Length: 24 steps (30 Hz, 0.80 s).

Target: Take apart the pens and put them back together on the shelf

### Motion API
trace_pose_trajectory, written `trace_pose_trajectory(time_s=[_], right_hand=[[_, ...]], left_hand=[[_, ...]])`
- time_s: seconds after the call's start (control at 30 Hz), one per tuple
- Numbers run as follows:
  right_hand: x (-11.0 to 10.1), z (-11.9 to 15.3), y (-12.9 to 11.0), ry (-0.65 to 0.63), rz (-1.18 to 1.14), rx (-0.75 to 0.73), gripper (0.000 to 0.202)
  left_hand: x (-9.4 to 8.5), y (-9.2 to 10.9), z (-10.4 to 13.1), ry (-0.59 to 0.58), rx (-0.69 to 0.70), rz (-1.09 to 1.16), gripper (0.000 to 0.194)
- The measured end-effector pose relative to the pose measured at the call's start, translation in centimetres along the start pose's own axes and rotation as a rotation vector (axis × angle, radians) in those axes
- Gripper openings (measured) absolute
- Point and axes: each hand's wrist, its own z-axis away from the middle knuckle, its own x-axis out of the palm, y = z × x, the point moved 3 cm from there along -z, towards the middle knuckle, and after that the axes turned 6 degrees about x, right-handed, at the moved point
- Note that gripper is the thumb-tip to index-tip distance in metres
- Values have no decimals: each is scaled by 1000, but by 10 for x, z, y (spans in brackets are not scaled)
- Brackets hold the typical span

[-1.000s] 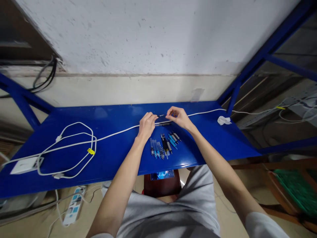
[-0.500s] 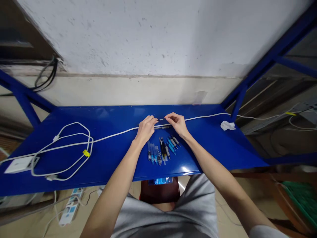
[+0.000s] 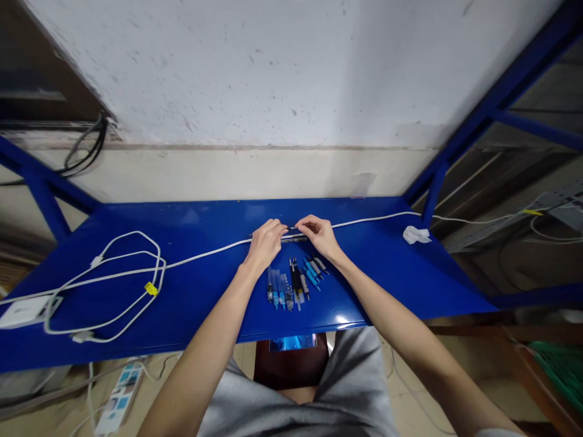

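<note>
My left hand [image 3: 267,244] is closed in a pinch round a thin dark pen part [image 3: 251,235], whose end sticks out to its left. Just to the right, my right hand [image 3: 319,235] pinches a small thin piece [image 3: 293,228] between thumb and fingertips, close to the left fingertips. Below the hands on the blue table lie clear and blue pen barrels [image 3: 279,290], dark thin refills [image 3: 296,279] and short blue and grey pen parts [image 3: 315,270]. Another slim pen piece [image 3: 294,240] rests beside the white cable, between the hands.
A white cable [image 3: 204,254] runs across the blue table [image 3: 218,285] under the hands, with a loop and yellow tag [image 3: 150,288] at the left. A white adapter [image 3: 27,311] lies far left, crumpled tissue [image 3: 416,235] at the right. Blue frame posts [image 3: 435,188] flank the table.
The fingertips of both hands have come nearer each other, and a thin dark end now shows left of my left hand. The whole view has shifted slightly.
</note>
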Motion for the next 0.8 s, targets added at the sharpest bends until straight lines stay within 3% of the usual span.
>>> trace_pose_trajectory(time_s=[0.4,0.53,0.8], right_hand=[[4,13,-14,57,151,16,12],[0,17,-16,71,133,71,20],[-3,20,-20,20,158,46,39]], left_hand=[[-8,20,0,-29,39,-2,27],[-10,28,-2,-60,66,15,25],[-11,30,-1,-69,77,10,27]])
